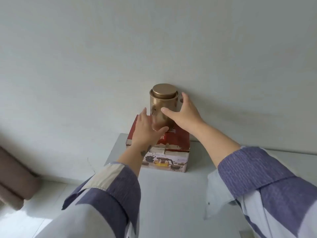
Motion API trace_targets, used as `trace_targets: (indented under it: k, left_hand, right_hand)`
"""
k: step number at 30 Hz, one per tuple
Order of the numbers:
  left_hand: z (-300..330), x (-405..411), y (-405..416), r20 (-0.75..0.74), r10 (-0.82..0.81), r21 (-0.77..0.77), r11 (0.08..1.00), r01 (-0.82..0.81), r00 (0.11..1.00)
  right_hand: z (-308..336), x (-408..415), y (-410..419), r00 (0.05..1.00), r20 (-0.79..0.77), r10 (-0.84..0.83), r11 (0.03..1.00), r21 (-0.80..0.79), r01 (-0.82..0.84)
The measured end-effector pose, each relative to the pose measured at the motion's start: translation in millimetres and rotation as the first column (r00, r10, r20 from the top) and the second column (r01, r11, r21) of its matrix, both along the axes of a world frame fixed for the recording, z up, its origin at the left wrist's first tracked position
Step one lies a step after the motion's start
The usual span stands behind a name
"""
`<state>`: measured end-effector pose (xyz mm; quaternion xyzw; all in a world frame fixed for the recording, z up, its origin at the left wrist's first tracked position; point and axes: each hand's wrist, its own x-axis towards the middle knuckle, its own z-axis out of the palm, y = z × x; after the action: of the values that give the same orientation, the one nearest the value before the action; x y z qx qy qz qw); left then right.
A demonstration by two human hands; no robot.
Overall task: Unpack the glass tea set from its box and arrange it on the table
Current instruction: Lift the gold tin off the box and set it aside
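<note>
One round gold metal tin [163,107], smooth and shiny w/ flat lid, stands upright on one red cardboard tea set box [167,152], closed, teapot pics on front. Right hand [183,114] cups tin's side; left hand [145,129] spread open at tin's base, both over box on white table [171,194].

The canister [163,107] is a shiny brassy gold, its lid a slightly duller gold. The box [159,148] beneath it has a dark red top with a few gold characters and a pale band along its edge; its front face is off-white, printed with pictures of dark teacups and a glass teapot holding amber liquid. The tabletop [171,194] is plain white, and the wall [154,40] a flat greyish white. Both sleeves [109,191] are banded in blue-violet, pale blue and cream. At left, a piece of furniture [15,181] is dull brown.
</note>
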<state>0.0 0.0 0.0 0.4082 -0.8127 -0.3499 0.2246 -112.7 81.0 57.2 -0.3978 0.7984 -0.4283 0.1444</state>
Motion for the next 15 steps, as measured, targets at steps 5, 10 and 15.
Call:
trace_targets:
  k: [5,10,15]
  left_hand:
    - [-18,-15,-22,-0.069,-0.02,0.019,1.0,0.022,0.997]
    - [-24,-20,-25,-0.111,-0.016,-0.023,1.0,0.013,0.994]
    - [-15,-23,-15,-0.104,-0.037,-0.058,0.998,0.031,0.994]
  right_hand:
    - [-12,-2,-30,0.993,0.11,-0.045,0.991,-0.118,0.058]
    - [-22,-2,-41,0.99,0.112,-0.088,0.977,-0.186,0.108]
    - [-18,-3,-29,0.985,0.129,-0.113,0.968,-0.208,0.139]
